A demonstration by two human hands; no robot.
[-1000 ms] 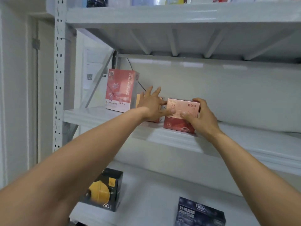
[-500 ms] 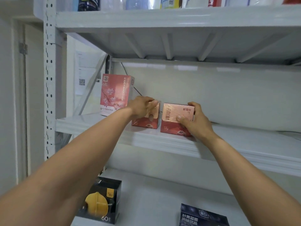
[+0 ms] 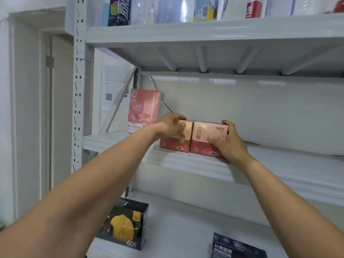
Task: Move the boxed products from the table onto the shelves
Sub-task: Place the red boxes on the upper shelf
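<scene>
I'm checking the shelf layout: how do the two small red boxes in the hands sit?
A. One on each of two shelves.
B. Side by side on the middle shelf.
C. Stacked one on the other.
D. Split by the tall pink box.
B: the left box and right box stand next to each other on the same shelf.

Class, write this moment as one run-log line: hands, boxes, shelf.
left hand: grips left pink box | right hand: grips right pink box | boxes: side by side on middle shelf
</scene>
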